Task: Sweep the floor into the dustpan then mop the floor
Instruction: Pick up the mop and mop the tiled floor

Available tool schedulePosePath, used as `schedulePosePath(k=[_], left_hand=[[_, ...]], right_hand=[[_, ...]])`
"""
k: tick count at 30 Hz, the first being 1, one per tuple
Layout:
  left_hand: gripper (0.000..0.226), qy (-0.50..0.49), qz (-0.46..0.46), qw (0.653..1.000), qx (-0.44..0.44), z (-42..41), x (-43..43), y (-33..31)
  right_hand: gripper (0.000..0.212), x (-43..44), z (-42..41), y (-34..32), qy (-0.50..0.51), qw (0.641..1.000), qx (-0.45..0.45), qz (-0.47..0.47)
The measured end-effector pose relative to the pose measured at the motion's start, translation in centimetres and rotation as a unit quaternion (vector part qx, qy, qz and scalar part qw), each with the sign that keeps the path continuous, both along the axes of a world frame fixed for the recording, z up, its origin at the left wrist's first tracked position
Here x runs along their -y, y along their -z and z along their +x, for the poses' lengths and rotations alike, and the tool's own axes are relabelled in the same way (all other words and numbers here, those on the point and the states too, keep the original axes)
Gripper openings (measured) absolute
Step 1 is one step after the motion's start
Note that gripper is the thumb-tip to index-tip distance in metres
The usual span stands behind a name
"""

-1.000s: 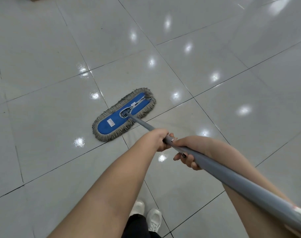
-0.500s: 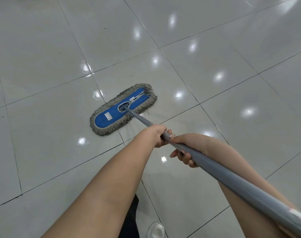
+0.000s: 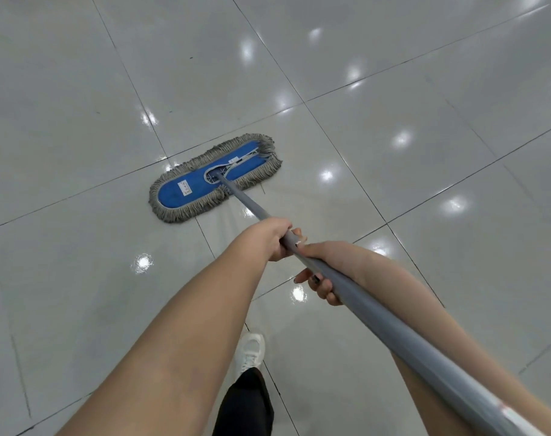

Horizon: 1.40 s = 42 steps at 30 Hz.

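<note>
Grey metal handle in both our hands, we are mopping the glossy tiled floor.

We are reaching our left hand out on a nearly straight forearm and clenching it over the handle, knuckles up, while our right hand is wrapping the pole just behind it, almost touching, its fingers curling underneath. Beyond our grip the pole is running down to the blue mop head with its grey fringe, which is lying flat on the tiles across a grout line. Behind our grip the handle is running out of the picture at the lower right corner. Below our left forearm one white shoe and a dark trouser leg are showing, partly covered by the arm. The small label on the mop head is too tiny for us to read.
</note>
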<state>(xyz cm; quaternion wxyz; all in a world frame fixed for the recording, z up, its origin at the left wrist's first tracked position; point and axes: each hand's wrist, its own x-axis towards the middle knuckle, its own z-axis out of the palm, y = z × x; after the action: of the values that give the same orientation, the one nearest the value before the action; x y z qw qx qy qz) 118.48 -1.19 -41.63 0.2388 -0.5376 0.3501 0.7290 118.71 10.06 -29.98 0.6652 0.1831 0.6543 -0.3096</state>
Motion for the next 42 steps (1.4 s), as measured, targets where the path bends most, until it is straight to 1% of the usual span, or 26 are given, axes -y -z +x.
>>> schedulePosePath(k=[4, 8, 12, 15, 18, 24, 31, 36, 38, 42], left_hand=[[0.029, 0.016, -0.021, 1.000, 0.013, -3.7, 5.4, 0.6], [0.029, 0.022, -0.028, 0.999, 0.018, -5.9, 7.4, 0.2], [0.028, 0.003, -0.063, 0.998, 0.030, -5.1, 6.9, -0.1], [0.028, -0.046, -0.087, 0.995, 0.013, -3.5, 5.5, -0.3], [0.028, -0.068, -0.099, 0.993, 0.002, -2.0, 3.7, -1.5], [0.029, -0.108, -0.079, 0.991, 0.012, 2.3, -2.2, -3.1], [0.025, -0.180, -0.088, 0.980, 0.002, 8.3, -13.3, -4.0], [0.022, -0.181, -0.112, 0.977, 0.021, 12.3, -19.8, -4.3], [0.020, -0.185, -0.110, 0.976, 0.024, 13.5, -21.9, -4.5], [0.024, -0.230, -0.110, 0.966, 0.033, 15.1, -24.8, -4.9]], right_hand=[[0.054, 5.2, -3.4, 1.0, 0.032, 0.999, 0.010, -0.019], [0.052, 7.0, -5.9, 1.1, 0.052, 0.998, 0.018, -0.026], [0.048, 7.0, -5.0, 0.9, 0.068, 0.997, 0.018, -0.024], [0.047, 6.3, -3.1, 0.4, 0.061, 0.998, 0.011, -0.022], [0.046, 5.0, -1.7, -1.0, 0.046, 0.999, 0.004, -0.020], [0.048, -0.3, 2.1, -3.3, -0.051, 0.998, -0.016, 0.014], [0.049, -11.3, 7.2, -4.9, -0.070, 0.997, -0.018, 0.013], [0.050, -17.9, 10.6, -5.3, -0.121, 0.993, -0.009, 0.009], [0.051, -19.9, 11.7, -5.4, -0.127, 0.992, 0.003, 0.008], [0.051, -22.6, 12.9, -5.8, -0.136, 0.991, 0.014, 0.012]])
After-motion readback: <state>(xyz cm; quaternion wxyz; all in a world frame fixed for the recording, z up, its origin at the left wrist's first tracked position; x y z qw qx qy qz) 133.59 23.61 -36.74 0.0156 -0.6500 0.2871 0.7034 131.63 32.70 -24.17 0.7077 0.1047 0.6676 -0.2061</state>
